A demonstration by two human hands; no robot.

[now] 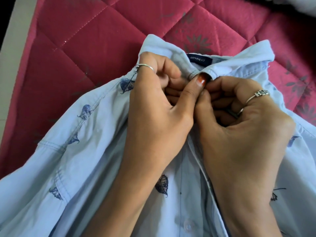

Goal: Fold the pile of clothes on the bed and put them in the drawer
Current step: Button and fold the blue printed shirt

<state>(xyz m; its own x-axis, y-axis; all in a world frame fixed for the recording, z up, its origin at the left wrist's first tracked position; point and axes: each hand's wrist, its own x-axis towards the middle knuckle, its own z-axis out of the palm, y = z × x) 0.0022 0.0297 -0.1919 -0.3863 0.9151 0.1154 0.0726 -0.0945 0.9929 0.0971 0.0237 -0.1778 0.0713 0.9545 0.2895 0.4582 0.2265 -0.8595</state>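
A light blue shirt [71,159] printed with dark blue leaves lies front up on the bed, its collar [171,52] pointing away from me. A navy label [199,60] shows inside the collar. My left hand [153,113] and my right hand [244,127] meet at the top of the button placket, just below the collar. Both pinch the shirt's front edges there, fingers curled round the cloth. The top button itself is hidden under my fingers. A lower button [187,225] shows near the bottom edge.
The bed is covered by a quilted dark pink spread [89,40] with grey flower prints. A pale floor strip [15,40] runs along the bed's left edge. A blurred white thing [294,6] sits at the top right corner.
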